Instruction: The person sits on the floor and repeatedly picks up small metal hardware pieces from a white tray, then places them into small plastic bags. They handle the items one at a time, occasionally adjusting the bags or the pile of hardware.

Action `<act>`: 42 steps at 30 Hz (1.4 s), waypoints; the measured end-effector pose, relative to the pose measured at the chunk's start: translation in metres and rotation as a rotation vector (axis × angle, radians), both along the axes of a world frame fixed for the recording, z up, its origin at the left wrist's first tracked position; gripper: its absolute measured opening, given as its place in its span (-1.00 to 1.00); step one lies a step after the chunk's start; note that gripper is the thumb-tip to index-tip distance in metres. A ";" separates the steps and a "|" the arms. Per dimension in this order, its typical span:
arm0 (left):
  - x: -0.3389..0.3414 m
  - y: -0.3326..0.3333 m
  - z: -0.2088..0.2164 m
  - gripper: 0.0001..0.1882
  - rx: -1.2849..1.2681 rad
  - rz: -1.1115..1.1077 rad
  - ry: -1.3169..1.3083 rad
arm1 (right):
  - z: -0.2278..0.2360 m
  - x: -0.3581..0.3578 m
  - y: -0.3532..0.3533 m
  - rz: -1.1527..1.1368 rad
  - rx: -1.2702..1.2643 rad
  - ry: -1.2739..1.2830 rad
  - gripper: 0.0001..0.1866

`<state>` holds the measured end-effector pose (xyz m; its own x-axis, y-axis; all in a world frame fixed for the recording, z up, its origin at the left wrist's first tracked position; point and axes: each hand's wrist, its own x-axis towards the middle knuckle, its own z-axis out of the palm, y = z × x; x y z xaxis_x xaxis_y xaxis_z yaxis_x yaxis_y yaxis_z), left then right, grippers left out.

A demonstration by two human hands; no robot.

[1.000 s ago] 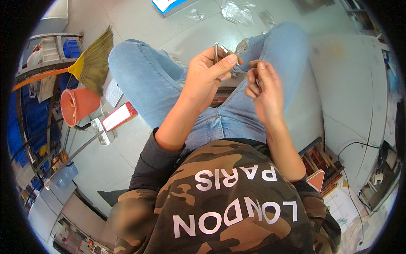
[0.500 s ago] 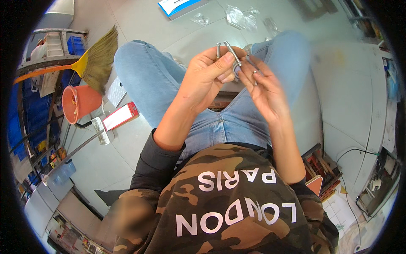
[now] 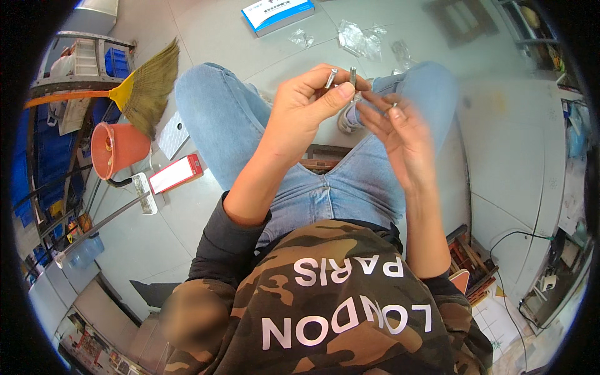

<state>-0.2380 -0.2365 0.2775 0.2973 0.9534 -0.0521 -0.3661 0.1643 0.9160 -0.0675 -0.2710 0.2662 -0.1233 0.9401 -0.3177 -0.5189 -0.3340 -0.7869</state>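
A small workshop or storeroom, by the look of it: a bare grey tiled floor (image 3: pixel 206 37) strewn with empty clear plastic packets (image 3: pixel 359 37) and a blue-and-white carton (image 3: pixel 277 14); a straw broom (image 3: pixel 147 87) beside an orange bucket (image 3: pixel 115 147); metal shelving with blue bins (image 3: pixel 115 62) at the left; cables (image 3: pixel 531 250) and crates of stacked parts (image 3: pixel 472 262) at the right.

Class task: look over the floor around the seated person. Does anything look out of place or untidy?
Yes. Several empty clear plastic bags lie crumpled and scattered on the floor beyond the knees, beside a blue and white box. A broom lies flat on the floor at the left.
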 end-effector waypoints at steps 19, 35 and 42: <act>0.006 -0.014 0.013 -0.82 0.174 0.016 0.257 | 0.052 -0.009 0.003 -0.203 0.454 -0.357 -0.82; -0.002 -0.010 0.019 -0.85 0.330 -0.035 0.362 | 0.050 -0.003 -0.002 -0.142 0.551 -0.608 -0.86; -0.003 -0.009 0.026 -0.89 0.466 -0.007 0.519 | 0.041 -0.003 -0.005 -0.177 0.514 -0.683 -0.87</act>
<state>-0.2406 -0.2454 0.3037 0.3505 0.9092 0.2249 0.1379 -0.2876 0.9478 -0.0706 -0.2762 0.3070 0.1005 0.9747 0.1997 0.1110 0.1885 -0.9758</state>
